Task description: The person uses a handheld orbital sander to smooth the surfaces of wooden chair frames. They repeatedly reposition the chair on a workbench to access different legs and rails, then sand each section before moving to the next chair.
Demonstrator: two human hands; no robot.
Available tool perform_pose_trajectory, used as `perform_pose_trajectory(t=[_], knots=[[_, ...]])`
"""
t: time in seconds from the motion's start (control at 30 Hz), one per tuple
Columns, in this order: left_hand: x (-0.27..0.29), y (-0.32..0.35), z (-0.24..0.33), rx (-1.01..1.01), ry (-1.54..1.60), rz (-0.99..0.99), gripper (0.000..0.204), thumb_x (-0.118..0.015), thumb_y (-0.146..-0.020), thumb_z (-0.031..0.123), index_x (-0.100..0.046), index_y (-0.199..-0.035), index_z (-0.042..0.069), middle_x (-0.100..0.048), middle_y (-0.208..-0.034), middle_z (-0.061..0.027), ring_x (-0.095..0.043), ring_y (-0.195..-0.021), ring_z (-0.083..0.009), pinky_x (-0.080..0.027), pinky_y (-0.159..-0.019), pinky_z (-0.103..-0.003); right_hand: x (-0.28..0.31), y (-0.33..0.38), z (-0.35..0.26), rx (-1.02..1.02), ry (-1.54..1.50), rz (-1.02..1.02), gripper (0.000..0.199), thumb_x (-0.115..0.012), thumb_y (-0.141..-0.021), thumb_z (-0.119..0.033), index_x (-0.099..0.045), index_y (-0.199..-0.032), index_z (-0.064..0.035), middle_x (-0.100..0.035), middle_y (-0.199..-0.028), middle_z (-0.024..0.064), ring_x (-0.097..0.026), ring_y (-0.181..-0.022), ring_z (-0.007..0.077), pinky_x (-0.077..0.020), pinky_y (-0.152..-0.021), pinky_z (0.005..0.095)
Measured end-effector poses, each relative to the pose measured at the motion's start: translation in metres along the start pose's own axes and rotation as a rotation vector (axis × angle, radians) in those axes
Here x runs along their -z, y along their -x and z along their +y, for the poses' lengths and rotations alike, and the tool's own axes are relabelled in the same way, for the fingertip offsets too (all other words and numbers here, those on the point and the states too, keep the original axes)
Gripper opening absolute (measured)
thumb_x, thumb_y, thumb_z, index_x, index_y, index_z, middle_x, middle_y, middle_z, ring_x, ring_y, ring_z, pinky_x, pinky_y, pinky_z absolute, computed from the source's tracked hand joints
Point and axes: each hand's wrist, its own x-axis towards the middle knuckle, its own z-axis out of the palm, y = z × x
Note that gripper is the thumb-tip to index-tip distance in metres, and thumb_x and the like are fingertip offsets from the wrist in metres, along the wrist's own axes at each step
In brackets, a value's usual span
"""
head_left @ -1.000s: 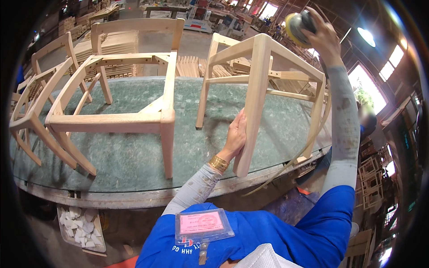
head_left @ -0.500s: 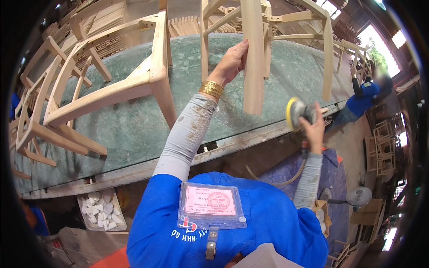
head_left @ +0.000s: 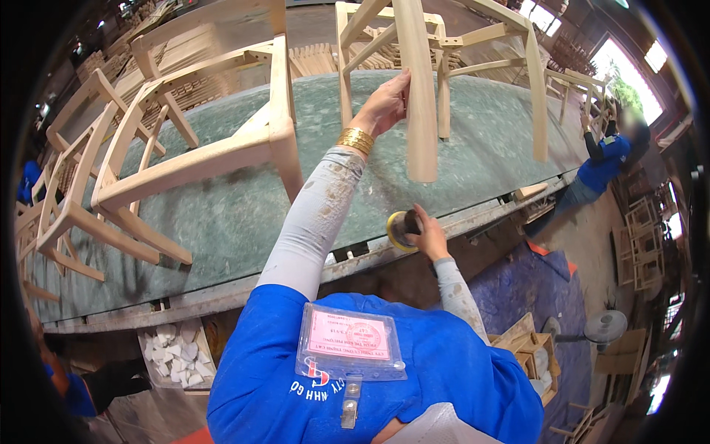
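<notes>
A pale wooden chair frame (head_left: 420, 111) stands on the green-topped workbench (head_left: 355, 200), one of its legs pointing toward me. My left hand (head_left: 386, 103) is closed round the left side of that leg, its fingers partly hidden behind the wood. Below the leg's near end, at the bench's front edge, my right hand (head_left: 429, 238) grips a small round power sander (head_left: 403, 228) with a yellow-rimmed pad. The sander is tilted with its pad facing left, apart from the leg.
Another chair frame (head_left: 188, 174) stands left on the bench, with more frames beyond. A bin of white pieces (head_left: 180, 355) sits below the bench's front edge. At the right are a person in blue (head_left: 603, 163), a fan (head_left: 605, 325) and a wooden box (head_left: 523, 344).
My right hand has brought the sander left and nearer to me, from right of the leg to below its end. My left hand keeps its hold on the leg.
</notes>
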Motion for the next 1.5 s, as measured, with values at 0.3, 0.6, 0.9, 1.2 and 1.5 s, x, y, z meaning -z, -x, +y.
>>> perform_pose_trajectory(t=[0.3, 0.6, 0.9, 1.2, 1.5], knots=[[-0.004, 0.004, 0.006, 0.052, -0.021, 0.016, 0.043, -0.044, -0.097, 0.045, -0.051, -0.125, 0.012, -0.06, -0.111, 0.0001, -0.059, -0.094, -0.0106, -0.05, -0.075, -0.029, -0.042, -0.029, -0.045, 0.152, 0.008, -0.093, 0.087, -0.078, -0.066, -0.019, -0.035, -0.139, -0.0359, -0.054, -0.105, 0.0192, -0.058, -0.095, 0.0403, -0.0481, -0.081, 0.0457], [-0.004, 0.011, 0.007, 0.029, -0.032, -0.009, 0.044, -0.046, -0.097, 0.044, -0.051, -0.125, 0.011, -0.061, -0.107, 0.0015, -0.059, -0.087, -0.0082, -0.051, -0.068, -0.025, -0.085, -0.034, -0.054, 0.036, 0.163, -0.156, 0.09, -0.079, -0.066, -0.022, -0.031, -0.14, -0.0412, -0.054, -0.107, 0.0182, -0.06, -0.095, 0.0388, -0.0496, -0.08, 0.0478], [0.0, 0.01, -0.005, -0.007, 0.069, 0.006, 0.041, -0.044, -0.099, 0.039, -0.053, -0.123, 0.007, -0.062, -0.102, -0.0018, -0.06, -0.085, -0.0104, -0.051, -0.067, -0.026, 0.003, -0.082, -0.008, 0.031, -0.144, -0.031, 0.069, -0.077, -0.072, -0.034, -0.052, -0.13, -0.0081, -0.062, -0.107, 0.0217, -0.062, -0.097, 0.0325, -0.0491, -0.082, 0.0401], [-0.017, 0.021, -0.024, -0.068, 0.099, 0.106, 0.041, -0.034, -0.102, 0.036, -0.04, -0.131, 0.008, -0.058, -0.105, -0.0067, -0.059, -0.095, -0.0177, -0.051, -0.084, -0.036, 0.239, -0.118, 0.119, -0.046, -0.032, 1.022, 0.056, -0.076, -0.076, -0.028, -0.055, -0.122, -0.003, -0.059, -0.105, 0.0169, -0.057, -0.099, 0.0313, -0.0452, -0.087, 0.04], [-0.111, 0.077, -0.088, -0.115, -0.518, 0.756, 0.048, -0.075, -0.075, 0.015, -0.047, -0.113, 0.003, -0.056, -0.084, -0.0062, -0.058, -0.072, -0.0124, -0.051, -0.065, -0.028, 0.287, -0.175, 0.194, -0.08, -0.363, 0.58, 0.049, -0.073, -0.078, -0.025, -0.057, -0.115, 0.0023, -0.064, -0.097, 0.0137, -0.06, -0.085, 0.0219, -0.0469, -0.078, 0.0347]])
